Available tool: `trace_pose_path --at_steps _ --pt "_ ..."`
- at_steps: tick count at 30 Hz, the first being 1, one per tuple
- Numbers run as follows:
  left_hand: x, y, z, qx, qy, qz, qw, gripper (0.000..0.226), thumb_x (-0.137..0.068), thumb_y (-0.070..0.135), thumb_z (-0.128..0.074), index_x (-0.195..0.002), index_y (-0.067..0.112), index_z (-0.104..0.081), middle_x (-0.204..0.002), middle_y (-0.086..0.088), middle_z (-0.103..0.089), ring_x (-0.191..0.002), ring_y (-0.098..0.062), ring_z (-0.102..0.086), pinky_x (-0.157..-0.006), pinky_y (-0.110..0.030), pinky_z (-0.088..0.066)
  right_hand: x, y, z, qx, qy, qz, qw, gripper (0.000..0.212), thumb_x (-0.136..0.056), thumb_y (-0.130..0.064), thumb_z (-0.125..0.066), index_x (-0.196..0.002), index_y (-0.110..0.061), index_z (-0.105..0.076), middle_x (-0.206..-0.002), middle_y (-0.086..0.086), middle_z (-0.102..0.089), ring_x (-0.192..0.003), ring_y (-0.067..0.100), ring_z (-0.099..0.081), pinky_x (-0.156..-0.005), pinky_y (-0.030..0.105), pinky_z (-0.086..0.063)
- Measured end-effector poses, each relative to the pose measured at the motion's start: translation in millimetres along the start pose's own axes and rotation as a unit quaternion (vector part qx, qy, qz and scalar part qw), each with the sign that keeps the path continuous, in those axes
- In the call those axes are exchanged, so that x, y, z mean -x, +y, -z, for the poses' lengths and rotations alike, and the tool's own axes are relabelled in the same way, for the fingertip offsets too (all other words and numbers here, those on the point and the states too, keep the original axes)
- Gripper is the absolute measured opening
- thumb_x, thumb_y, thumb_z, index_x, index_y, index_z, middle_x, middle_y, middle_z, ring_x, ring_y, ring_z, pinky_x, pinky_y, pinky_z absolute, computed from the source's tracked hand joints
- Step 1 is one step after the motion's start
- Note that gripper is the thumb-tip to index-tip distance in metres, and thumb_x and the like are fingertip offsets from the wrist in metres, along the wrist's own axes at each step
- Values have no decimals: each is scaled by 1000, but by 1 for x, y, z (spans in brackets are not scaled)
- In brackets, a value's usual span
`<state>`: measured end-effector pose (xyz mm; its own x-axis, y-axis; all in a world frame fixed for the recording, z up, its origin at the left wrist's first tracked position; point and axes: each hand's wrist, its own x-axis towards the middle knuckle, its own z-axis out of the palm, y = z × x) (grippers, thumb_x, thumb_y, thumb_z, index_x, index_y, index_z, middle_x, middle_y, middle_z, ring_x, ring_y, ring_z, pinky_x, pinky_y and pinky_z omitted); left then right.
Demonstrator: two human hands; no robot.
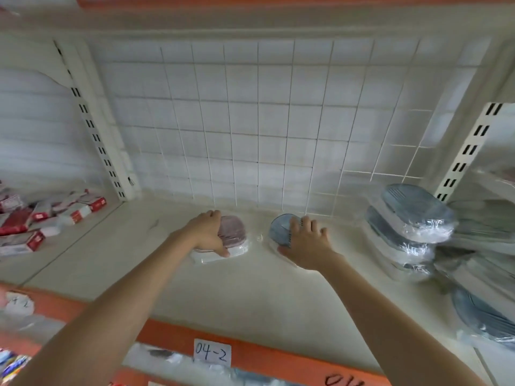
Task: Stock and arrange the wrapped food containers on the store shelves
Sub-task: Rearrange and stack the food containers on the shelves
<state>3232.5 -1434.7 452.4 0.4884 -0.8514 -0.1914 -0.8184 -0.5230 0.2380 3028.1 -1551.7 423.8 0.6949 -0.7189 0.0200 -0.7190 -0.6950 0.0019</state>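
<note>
At shelf (250, 296) back edge, left hand (207, 232) gripping pink-lidded container (234, 229), right hand (303, 243) gripping blue-lidded container (280, 227), both mid-placement; blue stack (409, 227) already at right end, most of shelf unfilled.

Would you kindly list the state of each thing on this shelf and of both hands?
Pink-lidded container: wrapped, flat on the shelf, near the back, held by left hand.
Blue-lidded container: wrapped, on the shelf, held by right hand.
Left hand: gripping the pink-lidded container.
Right hand: gripping the blue-lidded container.
Blue stack: wrapped, piled at right, leaning.
Red boxes: lying jumbled at left.
</note>
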Motion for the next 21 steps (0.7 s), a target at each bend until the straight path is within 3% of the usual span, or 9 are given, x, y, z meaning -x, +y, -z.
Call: trace_pose_path --at_steps 2,6,10,13,17,21 --pt "3 -3 -9 37 40 11 998 86 -62 41 -85 -127 10 -38 -129 -6 -44 -117 -24 -44 -86 -28 -36 -1 1 -7 5 35 7 999 71 -89 -59 -41 -137 -9 -27 -132 13 -34 -119 29 -36 -95 41 -32" --pt "7 -6 -23 100 126 30 986 87 -59 37 -87 -130 16 -41 -126 -1 -47 -119 -22 -42 -95 -30 -34 -4 4 -12 -3 66 24 998 70 -89 -57 -41 -137 -9 -27 -131 13 -36 -117 29 -38 -94 40 -32" --pt "7 0 -27 97 148 53 983 88 -57 38 -88 -130 16 -42 -125 -2 -48 -118 -23 -43 -95 -31 -33 4 5 -12 -16 81 31 996 68 -90 -55 -41 -138 -9 -26 -133 13 -34 -117 29 -37 -92 38 -30" --pt "18 5 -37 83 217 57 971 89 -57 41 -87 -129 14 -42 -127 -3 -47 -121 -25 -38 -96 -32 -28 17 1 -13 -19 99 19 995 67 -90 -54 -40 -138 -10 -27 -133 13 -34 -115 29 -37 -90 38 -30" --pt "49 14 -49 42 332 -2 942 89 -52 38 -88 -125 9 -46 -126 -6 -50 -120 -26 -39 -95 -31 -23 44 -9 -9 -34 136 6 990 74 -87 -51 -50 -142 -11 -21 -137 13 -30 -119 30 -33 -94 40 -27" --pt "106 22 -54 38 434 -92 895 93 -47 31 -90 -126 5 -49 -127 -10 -53 -117 -30 -45 -99 -36 -26 89 -27 10 -84 226 14 971 93 -70 -34 -71 -145 -8 -22 -136 11 -34 -122 29 -31 -96 38 -21"
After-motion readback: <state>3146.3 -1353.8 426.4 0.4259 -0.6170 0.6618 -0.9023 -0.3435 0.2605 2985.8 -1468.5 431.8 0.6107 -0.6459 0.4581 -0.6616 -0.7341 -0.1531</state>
